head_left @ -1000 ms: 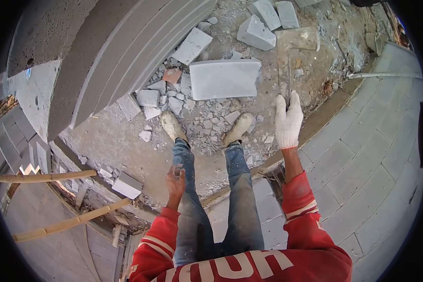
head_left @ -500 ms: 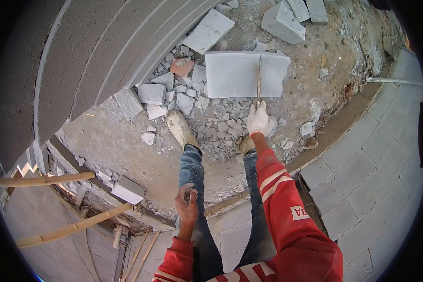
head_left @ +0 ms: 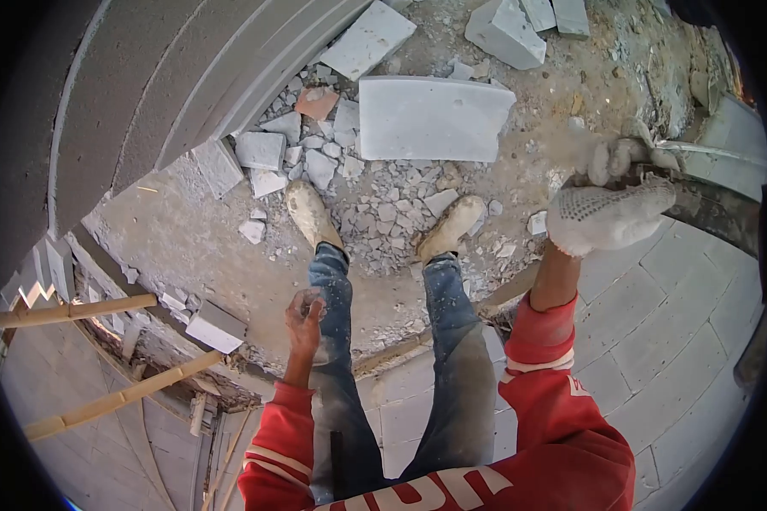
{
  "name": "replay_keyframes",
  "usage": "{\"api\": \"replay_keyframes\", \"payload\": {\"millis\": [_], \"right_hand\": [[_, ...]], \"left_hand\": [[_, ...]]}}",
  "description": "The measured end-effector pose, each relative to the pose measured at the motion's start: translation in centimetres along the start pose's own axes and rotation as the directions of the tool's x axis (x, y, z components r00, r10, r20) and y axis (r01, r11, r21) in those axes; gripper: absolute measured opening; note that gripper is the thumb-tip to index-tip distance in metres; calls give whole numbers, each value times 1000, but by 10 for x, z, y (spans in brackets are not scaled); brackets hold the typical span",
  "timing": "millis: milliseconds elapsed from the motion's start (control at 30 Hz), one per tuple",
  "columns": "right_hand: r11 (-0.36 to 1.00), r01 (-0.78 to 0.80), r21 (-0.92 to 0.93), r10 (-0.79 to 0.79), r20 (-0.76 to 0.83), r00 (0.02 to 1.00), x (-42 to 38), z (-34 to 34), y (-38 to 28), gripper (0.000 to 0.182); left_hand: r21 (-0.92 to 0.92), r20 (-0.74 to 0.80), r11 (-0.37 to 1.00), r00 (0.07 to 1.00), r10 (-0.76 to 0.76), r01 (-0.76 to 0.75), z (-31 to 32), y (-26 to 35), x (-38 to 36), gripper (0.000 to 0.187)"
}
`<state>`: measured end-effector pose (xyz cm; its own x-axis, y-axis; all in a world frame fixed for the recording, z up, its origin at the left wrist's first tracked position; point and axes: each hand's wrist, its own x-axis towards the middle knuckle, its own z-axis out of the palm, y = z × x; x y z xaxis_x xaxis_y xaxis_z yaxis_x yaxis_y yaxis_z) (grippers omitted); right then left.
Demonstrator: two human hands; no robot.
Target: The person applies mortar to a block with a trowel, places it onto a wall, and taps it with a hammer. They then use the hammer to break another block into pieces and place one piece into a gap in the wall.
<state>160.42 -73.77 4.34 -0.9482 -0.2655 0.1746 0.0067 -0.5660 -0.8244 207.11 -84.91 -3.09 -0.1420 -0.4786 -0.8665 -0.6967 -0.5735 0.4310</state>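
My left hand [head_left: 305, 317], bare, hovers beside my left thigh with its fingers loosely curled and nothing visible in it. My right hand [head_left: 609, 213], in a dusty white glove, is raised at the right and closed around a long, dark, flat-bladed tool [head_left: 714, 213] that points toward the right edge. Part of the grip is hidden by the glove. A white block [head_left: 435, 119] with a broken right edge lies flat on the ground ahead of my boots; nothing rests on it.
Rubble [head_left: 388, 217] lies between my boots. More white blocks [head_left: 368, 40] and an orange-red piece [head_left: 317, 103] are scattered ahead. Stacked grey slabs [head_left: 145, 94] rise at the left, above two wooden poles [head_left: 123, 399]. A wall of grey blocks [head_left: 656, 341] curves along the right.
My right hand has lifted from the near edge of the white block and swung right and up, carrying the tool off it. My left hand stays low, shifted slightly with the view.
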Motion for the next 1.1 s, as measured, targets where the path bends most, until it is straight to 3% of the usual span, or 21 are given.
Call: {"api": "replay_keyframes", "payload": {"millis": [33,67,100,133,167,300,367,433,467,500,533,600,700,733,833,900,967,1000,1033,1067,1100], "right_hand": [[988,38,-147,-60,-154,986,-30,18,44,40],[892,-208,-401,59,-352,934,-75,-16,93,39],[562,-451,-694,221,-400,890,-120,-58,128,37],[89,-499,-862,376,-435,818,-165,-100,163,35],[-38,-476,-878,478,-435,763,-176,-109,173,36],[-15,-610,-792,593,-498,633,-148,-90,127,32],[181,-877,-446,717,-550,428,-111,-55,77,29],[399,-639,-658,576,-362,733,-91,-43,38,33],[429,-757,-493,653,-409,637,-70,-17,-3,36],[514,-624,-588,549,-334,766,-63,-19,-24,36],[492,-331,-805,382,-142,913,-46,-19,-46,35],[341,-408,-847,393,-266,880,0,38,-107,31],[592,-366,-718,103,-383,918,47,101,-158,36],[733,-318,-601,194,-264,945,57,100,-179,38],[862,-75,-502,-69,-262,962,80,137,-177,44],[892,75,-445,-101,-35,994,92,92,-141,45],[811,123,-572,-303,-230,925,5,46,-2,38],[730,-91,-677,-232,-371,899,-48,5,78,36],[459,-475,-751,52,-511,858,-110,-48,144,34],[-116,-648,-753,505,-607,614,-167,-108,197,32],[28,-723,-691,380,-661,647,-187,-109,213,36]], "left_hand": [[62,-15,998,1000,22,-22,0,-3,-2,25],[119,-24,992,998,51,-48,2,-4,-5,24],[118,-24,992,999,46,-43,2,-7,-13,24],[156,-25,986,997,70,-66,2,-9,-21,24],[197,-23,976,994,103,-97,0,-8,-24,24],[261,-96,959,985,141,-112,1,8,-49,27],[288,-73,951,987,144,-117,4,7,-55,26],[310,-70,943,986,153,-124,3,5,-62,25],[291,-69,948,986,153,-127,3,6,-66,25],[272,-68,954,986,153,-129,4,7,-68,24],[262,-66,956,986,156,-134,4,8,-67,24],[243,-105,964,985,136,-107,-4,6,-71,23],[259,-119,958,980,157,-122,-19,14,-74,22],[263,-117,957,980,158,-123,-28,14,-75,22],[269,-140,960,983,115,-74,-49,4,-69,20],[210,-185,977,980,68,-28,-62,-2,-68,18],[192,-234,981,971,55,-9,-72,-14,-63,18],[160,-270,987,962,46,-2,-78,-18,-59,18],[203,-293,979,955,53,8,-81,-20,-60,20],[209,-286,978,956,61,0,-86,-25,-64,20],[246,-296,969,953,60,16,-93,-30,-70,21]]}}
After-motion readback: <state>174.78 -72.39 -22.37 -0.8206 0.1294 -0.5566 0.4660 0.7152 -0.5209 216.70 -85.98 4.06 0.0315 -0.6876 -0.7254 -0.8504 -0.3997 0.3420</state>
